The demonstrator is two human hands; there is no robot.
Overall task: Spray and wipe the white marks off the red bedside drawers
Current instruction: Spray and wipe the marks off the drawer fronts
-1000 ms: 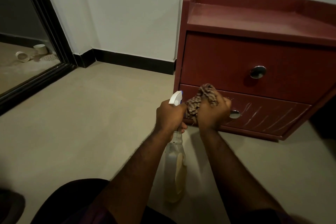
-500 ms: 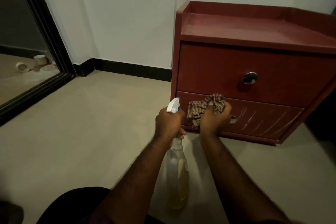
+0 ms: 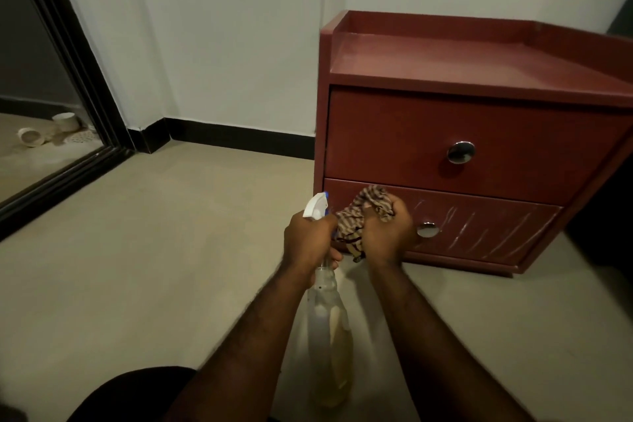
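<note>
the red bedside drawers point(image 3: 462, 134) stand on the floor against the white wall. white marks point(image 3: 486, 233) streak the lower drawer, right of its round knob point(image 3: 427, 229). the left hand point(image 3: 308, 240) grips the neck of a spray bottle point(image 3: 329, 325), nozzle toward the drawer. the right hand point(image 3: 387, 233) clutches a bunched striped cloth point(image 3: 363, 219), apparently against the lower drawer's left part.
</note>
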